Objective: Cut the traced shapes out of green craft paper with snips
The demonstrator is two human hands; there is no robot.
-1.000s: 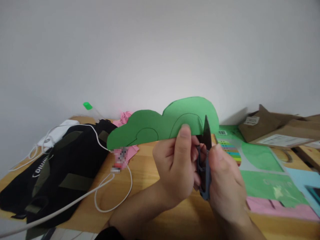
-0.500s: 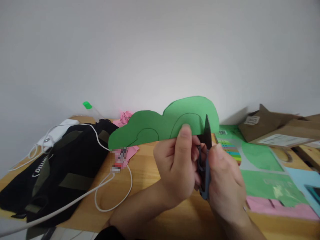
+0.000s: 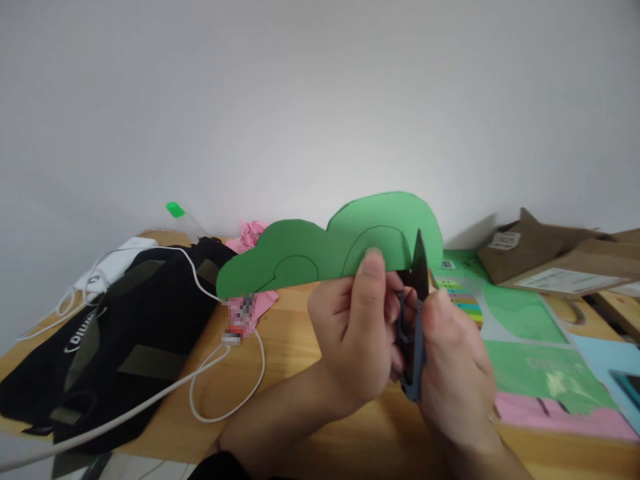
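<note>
My left hand (image 3: 355, 327) pinches the lower edge of a green paper cutout (image 3: 295, 247), thumb in front and fingers behind. The cutout has a bumpy, rounded top edge, a straight bottom edge and curved pencil or pen lines drawn on it. In my right hand (image 3: 457, 360) is a pair of scissors (image 3: 419, 333) with grey-blue handles and dark blades pointing up. One blade lies in front of the paper near its right end, the other is partly hidden. The paper is slit a little at the blades. My right fingers are mostly hidden behind the handles.
On the left of the wooden table (image 3: 295, 333) lie a black bag (image 3: 150, 333), a white cable (image 3: 150, 400) and crumpled pink paper (image 3: 253, 235). To the right are green sheets (image 3: 540, 367), striped coloured strips (image 3: 463, 300) and a cardboard box (image 3: 565, 257) against the wall.
The scissors and my right hand have shifted slightly right, and a small slit shows at the paper's bottom edge. The cutout's right end has moved slightly right; my left hand keeps its pinch.
</note>
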